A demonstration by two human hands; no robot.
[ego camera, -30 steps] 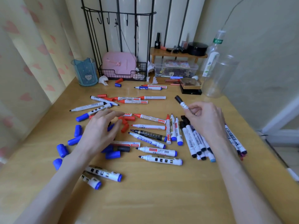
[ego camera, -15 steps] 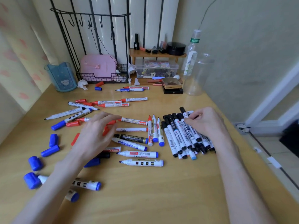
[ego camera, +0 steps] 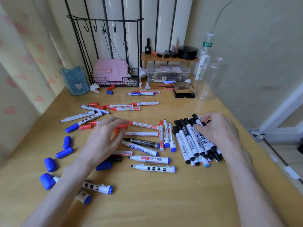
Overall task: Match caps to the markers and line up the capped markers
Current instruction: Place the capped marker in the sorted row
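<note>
A row of black-capped markers lies side by side at the right of the wooden table. My right hand rests over the row's far end, thumb and fingers pinched on the rightmost black-capped marker, which lies in the row. My left hand hovers with fingers spread over red caps and holds nothing. Uncapped markers lie scattered in the middle. Loose blue caps sit at the left, and red markers lie farther back.
At the back stand a clear plastic jar, a bottle, a blue cup, a wire rack holding a pink box, and a small wooden shelf over a plastic box. The table's right edge drops off near my right arm.
My right hand has brought the black-capped marker down from the air into the row's right end. My left hand has stayed over the red caps. The view has shifted slightly.
</note>
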